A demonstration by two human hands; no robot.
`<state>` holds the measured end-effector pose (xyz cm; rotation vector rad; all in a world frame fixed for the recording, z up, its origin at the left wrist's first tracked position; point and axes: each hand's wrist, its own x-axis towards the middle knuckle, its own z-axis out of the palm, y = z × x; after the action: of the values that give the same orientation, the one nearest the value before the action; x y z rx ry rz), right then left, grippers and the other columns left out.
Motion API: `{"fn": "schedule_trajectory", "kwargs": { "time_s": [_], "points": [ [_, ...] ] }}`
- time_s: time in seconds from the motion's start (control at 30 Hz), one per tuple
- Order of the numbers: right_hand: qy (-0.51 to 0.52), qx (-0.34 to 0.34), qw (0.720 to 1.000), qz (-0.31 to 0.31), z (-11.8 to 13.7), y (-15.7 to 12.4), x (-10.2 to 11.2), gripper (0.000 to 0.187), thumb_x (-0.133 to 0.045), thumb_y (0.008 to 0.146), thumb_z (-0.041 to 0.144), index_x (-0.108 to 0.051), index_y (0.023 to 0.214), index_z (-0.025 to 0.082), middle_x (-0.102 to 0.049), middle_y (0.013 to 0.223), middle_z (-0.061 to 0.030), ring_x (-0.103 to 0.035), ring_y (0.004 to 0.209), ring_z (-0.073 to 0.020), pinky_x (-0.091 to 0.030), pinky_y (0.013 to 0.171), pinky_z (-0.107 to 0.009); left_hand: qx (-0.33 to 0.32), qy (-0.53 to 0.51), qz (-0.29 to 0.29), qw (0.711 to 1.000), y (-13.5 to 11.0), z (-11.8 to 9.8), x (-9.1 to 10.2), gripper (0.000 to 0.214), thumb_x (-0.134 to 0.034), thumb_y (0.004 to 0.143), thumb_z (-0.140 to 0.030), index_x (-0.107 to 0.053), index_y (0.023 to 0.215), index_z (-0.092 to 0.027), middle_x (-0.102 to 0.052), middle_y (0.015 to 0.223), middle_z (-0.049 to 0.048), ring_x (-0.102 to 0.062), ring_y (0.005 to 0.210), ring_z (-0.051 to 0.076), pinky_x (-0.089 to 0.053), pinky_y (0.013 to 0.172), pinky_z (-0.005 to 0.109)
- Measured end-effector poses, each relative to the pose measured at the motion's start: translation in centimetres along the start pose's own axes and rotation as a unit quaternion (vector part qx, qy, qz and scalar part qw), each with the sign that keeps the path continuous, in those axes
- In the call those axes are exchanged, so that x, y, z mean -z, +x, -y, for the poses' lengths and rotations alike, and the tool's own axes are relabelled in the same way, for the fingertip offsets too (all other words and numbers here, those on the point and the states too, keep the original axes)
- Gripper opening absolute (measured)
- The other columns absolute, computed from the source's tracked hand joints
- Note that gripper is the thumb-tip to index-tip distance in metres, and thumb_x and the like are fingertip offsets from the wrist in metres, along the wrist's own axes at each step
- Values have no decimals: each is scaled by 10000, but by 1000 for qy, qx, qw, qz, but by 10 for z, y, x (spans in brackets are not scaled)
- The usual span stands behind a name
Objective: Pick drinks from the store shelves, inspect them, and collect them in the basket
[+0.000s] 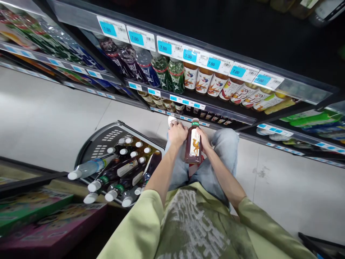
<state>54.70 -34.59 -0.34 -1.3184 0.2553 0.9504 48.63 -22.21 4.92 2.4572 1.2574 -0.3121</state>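
I hold a dark tea bottle (193, 143) with a green cap and a white label upright above my knees. My left hand (177, 133) is closed on its left side. On the bottle's right side my right hand (204, 139) wraps around it. Below to the left a grey shopping basket (100, 141) on the floor is packed with several bottles lying on their sides, white and green caps toward me. In front of me the shelf (188, 102) carries rows of purple, green and orange-labelled bottles behind blue price tags.
Lower shelves with small dark bottles (212, 118) run along the floor. Flat green and pink boxes (40, 216) lie at bottom left beside a dark ledge. Grey floor tiles (283, 180) spread to the right; a dark object (320, 244) sits at bottom right.
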Motion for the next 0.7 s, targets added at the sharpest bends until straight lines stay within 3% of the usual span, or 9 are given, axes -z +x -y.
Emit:
{"fn": "schedule_trajectory", "kwargs": {
  "time_s": [0.53, 0.7],
  "points": [
    [-8, 4, 1000, -18, 2, -3, -3, 306, -812, 788, 492, -660, 821, 229, -670, 684, 41, -611, 632, -144, -491, 612, -266, -4, -24, -7, 1000, -3, -1, 2, 461, -395, 1018, -271, -757, 1256, -113, -687, 1358, 235, -557, 1347, 398, -563, 971, 521],
    [-15, -4, 1000, -20, 2, -2, -3, 333, -822, 776, 512, -653, 830, 230, -672, 690, 42, -613, 635, -146, -493, 616, -268, 0, -34, -4, 999, -2, 0, 1, 452, -410, 1017, -272, -761, 1264, -130, -683, 1362, 244, -555, 1350, 411, -555, 979, 549]
  ]
}}
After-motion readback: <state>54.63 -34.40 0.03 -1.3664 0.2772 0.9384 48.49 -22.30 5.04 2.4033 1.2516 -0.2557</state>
